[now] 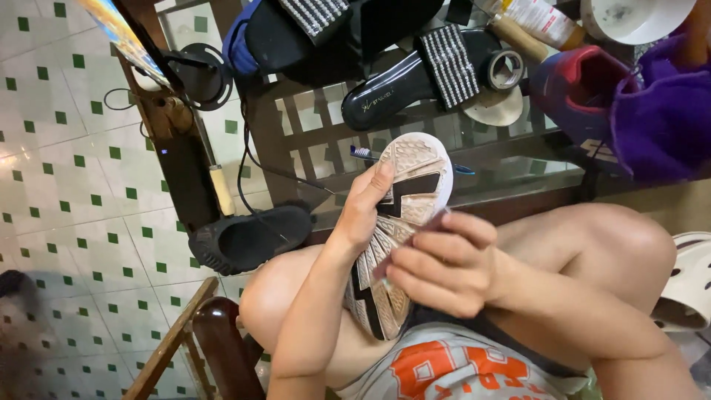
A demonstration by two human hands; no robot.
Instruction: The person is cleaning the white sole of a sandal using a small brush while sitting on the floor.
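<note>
A shoe (396,222) lies over the person's lap with its pale patterned sole turned up, the toe pointing away toward the glass table (518,167). The left hand (363,211) grips it at the side near the toe, the fingers curled around the edge and the thumb pressed on the sole. The right hand (437,267) rests on the middle of the sole with the fingers bent closed over a small dark thing; what this is I cannot tell. Just behind the toe of the shoe a toothbrush (363,153) lies on the table. Farther back on the table are a black sandal (422,74) with a glittering strap, a tape roll (505,70) and a purple cloth (659,111). On the tiled floor, left of the knees, stands a black clog (248,237)
</note>
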